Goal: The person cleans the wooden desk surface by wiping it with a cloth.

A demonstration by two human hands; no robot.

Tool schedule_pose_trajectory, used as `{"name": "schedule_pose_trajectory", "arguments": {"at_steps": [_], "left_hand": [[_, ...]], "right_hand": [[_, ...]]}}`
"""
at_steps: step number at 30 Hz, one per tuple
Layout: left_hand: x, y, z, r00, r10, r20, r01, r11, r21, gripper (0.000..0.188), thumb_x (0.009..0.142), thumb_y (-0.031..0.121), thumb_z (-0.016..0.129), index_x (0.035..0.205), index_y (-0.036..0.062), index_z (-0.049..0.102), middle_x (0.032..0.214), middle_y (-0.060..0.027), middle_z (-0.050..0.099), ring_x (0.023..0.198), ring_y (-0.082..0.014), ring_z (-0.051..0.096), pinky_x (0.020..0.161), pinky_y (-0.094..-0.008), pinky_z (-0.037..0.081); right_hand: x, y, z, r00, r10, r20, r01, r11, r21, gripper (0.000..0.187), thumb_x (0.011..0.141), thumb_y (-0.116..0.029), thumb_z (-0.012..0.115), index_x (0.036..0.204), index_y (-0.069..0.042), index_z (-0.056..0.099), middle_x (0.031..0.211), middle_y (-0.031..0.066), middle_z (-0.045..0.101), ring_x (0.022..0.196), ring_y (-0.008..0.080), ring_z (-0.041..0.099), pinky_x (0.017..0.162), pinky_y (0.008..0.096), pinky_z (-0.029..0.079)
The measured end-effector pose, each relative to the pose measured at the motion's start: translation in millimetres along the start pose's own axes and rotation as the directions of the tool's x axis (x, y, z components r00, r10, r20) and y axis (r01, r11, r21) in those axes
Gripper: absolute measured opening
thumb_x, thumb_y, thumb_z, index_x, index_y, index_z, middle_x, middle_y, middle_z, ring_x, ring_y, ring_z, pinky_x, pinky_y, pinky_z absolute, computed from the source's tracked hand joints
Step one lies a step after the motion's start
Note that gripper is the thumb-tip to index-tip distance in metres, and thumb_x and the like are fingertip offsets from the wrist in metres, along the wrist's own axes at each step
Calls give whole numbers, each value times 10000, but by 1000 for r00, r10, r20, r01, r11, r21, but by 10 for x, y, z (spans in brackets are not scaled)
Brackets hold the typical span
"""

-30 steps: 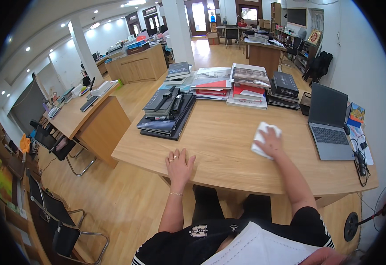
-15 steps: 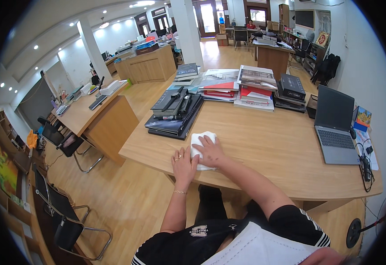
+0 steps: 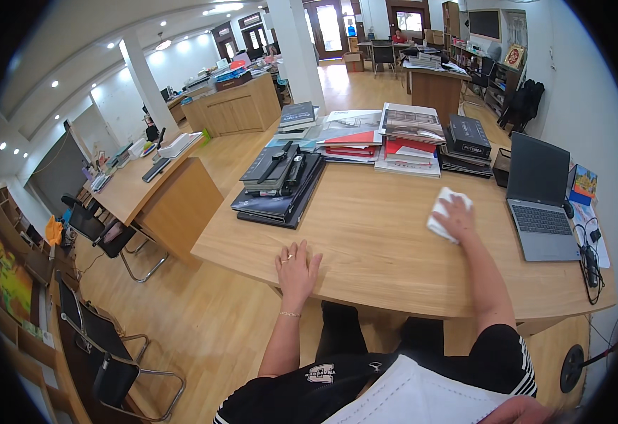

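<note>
On the wooden desk [image 3: 372, 240], my right hand [image 3: 457, 219] presses down on a folded white cloth [image 3: 437, 223], to the left of the laptop. Its fingers bend slightly over the cloth, which sticks out past them. My left hand [image 3: 297, 272] rests palm down at the desk's near edge with its fingers stretched out. It wears a ring and a bracelet and holds nothing. Beyond it lies a stack of dark books and folders [image 3: 270, 212] with a black watch-like strap and a dark cylinder on top.
Magazines and red folders [image 3: 411, 148] are piled along the desk's far side, beside a dark box [image 3: 470, 134]. An open laptop [image 3: 540, 205] stands at the right, near a black cable and power strip [image 3: 590, 265]. Chairs [image 3: 104, 339] and another desk [image 3: 153, 184] are to the left.
My right hand has slid the white cloth across the desk to the right and slightly away, leaving my left hand. The left hand stays almost where it was.
</note>
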State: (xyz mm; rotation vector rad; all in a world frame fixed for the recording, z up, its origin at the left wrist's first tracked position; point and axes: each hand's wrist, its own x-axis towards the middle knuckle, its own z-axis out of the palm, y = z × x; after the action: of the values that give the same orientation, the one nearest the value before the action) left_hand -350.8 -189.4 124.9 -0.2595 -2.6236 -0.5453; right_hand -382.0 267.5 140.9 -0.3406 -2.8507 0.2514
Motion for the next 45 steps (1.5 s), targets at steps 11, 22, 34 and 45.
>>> {"name": "schedule_pose_trajectory", "arguments": {"at_steps": [11,22,34,45], "left_hand": [[12,24,25,999,-7,-52,8,1000,7,581,950,476,553,1337,43,563,1339,-201,581,1285,-418,468,1104,-537,292],[12,41,-23,998,-10,-65,8,999,-32,593,948,488,557,1338,42,561,1329,-198,584,1289,-395,470,1104,-516,295],[2,-85,65,979,53,-195,-72,993,-92,628,969,458,529,1425,32,458,1400,-217,514,1323,-401,426,1130,-511,257],[-19,-53,34,992,13,-128,-18,999,-36,638,973,476,514,1434,39,447,1411,-204,509,1327,-404,423,1137,-519,246]], "right_hand": [[137,535,-191,954,296,-41,-299,948,-108,654,884,-635,529,1390,-221,554,1548,123,379,1454,326,285,1142,632,189],[595,-1398,467,989,-148,-8,147,989,-19,720,873,-688,479,1416,-218,528,1558,161,358,1440,336,309,1124,657,201],[-111,-2824,627,836,-549,15,538,824,177,711,872,-673,490,1410,-212,534,1516,166,393,1444,353,288,1125,661,178],[-414,-1578,70,852,-507,132,484,858,173,683,882,-639,535,1434,-237,508,1563,148,352,1470,342,260,1175,597,158]]}}
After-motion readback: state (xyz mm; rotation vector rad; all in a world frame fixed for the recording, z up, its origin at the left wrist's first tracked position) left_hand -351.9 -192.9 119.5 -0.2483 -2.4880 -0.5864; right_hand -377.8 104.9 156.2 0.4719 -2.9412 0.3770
